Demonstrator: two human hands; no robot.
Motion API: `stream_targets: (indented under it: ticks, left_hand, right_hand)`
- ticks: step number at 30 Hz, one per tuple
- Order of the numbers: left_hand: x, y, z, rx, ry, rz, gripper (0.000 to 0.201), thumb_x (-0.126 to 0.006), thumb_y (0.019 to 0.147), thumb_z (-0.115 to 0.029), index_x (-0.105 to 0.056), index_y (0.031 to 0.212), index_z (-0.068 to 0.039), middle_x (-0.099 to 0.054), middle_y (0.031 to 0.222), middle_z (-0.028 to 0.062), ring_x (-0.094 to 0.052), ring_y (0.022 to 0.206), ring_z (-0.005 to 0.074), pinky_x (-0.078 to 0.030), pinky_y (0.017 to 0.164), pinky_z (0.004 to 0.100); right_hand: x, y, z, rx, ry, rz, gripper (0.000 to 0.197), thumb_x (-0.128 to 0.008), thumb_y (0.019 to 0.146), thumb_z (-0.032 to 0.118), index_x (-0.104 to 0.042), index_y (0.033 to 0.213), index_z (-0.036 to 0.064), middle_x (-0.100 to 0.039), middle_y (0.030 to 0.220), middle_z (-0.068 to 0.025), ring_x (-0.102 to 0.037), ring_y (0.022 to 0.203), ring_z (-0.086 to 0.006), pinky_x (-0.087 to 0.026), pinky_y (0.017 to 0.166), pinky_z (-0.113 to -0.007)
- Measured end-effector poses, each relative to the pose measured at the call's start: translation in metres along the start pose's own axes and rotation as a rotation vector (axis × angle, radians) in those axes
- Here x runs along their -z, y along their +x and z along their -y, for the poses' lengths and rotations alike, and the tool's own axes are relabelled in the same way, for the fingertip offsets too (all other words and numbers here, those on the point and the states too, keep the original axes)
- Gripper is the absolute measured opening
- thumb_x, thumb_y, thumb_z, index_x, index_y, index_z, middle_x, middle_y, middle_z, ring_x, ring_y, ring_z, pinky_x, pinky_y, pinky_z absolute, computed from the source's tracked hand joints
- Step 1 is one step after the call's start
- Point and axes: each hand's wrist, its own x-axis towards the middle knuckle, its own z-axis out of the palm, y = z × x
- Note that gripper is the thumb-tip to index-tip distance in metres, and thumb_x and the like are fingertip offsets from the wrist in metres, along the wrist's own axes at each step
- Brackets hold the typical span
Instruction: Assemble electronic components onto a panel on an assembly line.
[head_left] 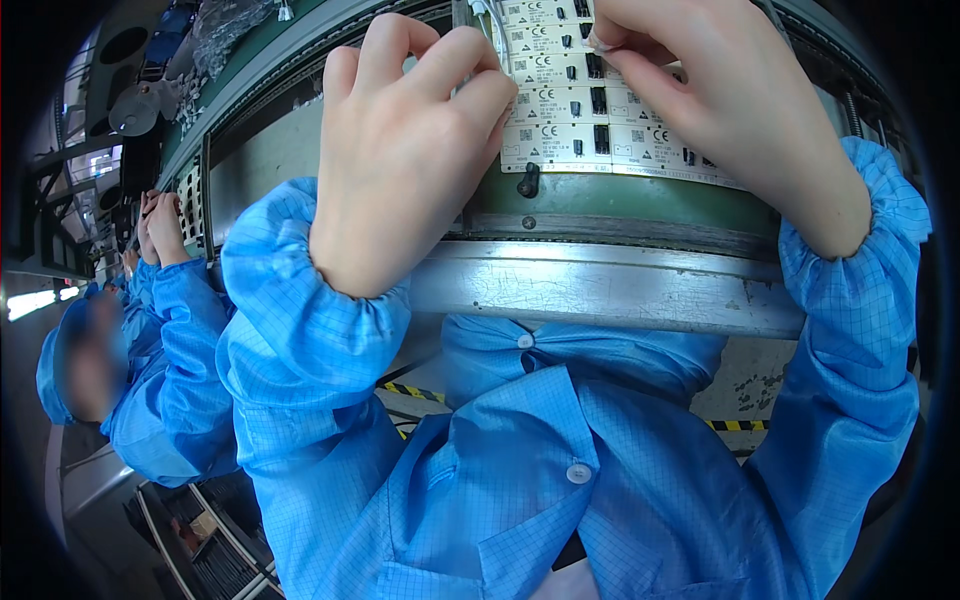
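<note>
Stretching across twelve o'clock, a green work surface [640,212] with one metal rail [600,285] bears one white panel [550,160] toward one, five rows visible in its left column. One co-worker [185,330] is at nine. Two hands: the left hand [410,135], at eleven, curled, grip hidden; the right hand [725,110], between one and two, thumb and forefinger pinched together above the panel, anything between too small to tell.

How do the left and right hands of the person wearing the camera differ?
The left hand is at the white panel's left edge; the right hand covers part of its right side.
The left hand's fingertips are mostly hidden; the right hand's thumb tip shows.
The left hand points mostly upward in the picture; the right hand slants up and leftward.
Both are bare, with blue sleeves gathered at the wrists.
</note>
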Motion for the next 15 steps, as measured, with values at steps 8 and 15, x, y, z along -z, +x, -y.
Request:
stream_targets:
  ticks: [8, 15]
  left_hand:
    - [-0.018, -0.009, -0.003, -0.03, 0.031, -0.187, 0.016, -0.071, 0.072, -0.015, -0.068, 0.088, -0.013, -0.059, 0.098, -0.0028, -0.056, 0.1, 0.022, -0.04, 0.08, 0.0383]
    - [-0.012, -0.023, -0.028, -0.021, 0.015, -0.14, 0.019, -0.069, 0.072, -0.013, -0.07, 0.089, -0.007, -0.056, 0.099, -0.001, -0.055, 0.1, 0.0208, -0.04, 0.081, 0.0374]
  right_hand:
    - [0.006, -0.001, 0.002, -0.077, -0.004, 0.048, 0.009, -0.064, 0.086, 0.008, -0.065, 0.086, -0.0006, -0.067, 0.074, -0.0196, -0.067, 0.07, -0.0392, -0.053, 0.066, -0.045]
    - [-0.007, -0.029, -0.006, -0.034, 0.253, -0.248, 0.007, -0.067, 0.095, 0.0, -0.061, 0.097, -0.0035, -0.074, 0.09, -0.0142, -0.076, 0.088, -0.0233, -0.061, 0.077, -0.03]
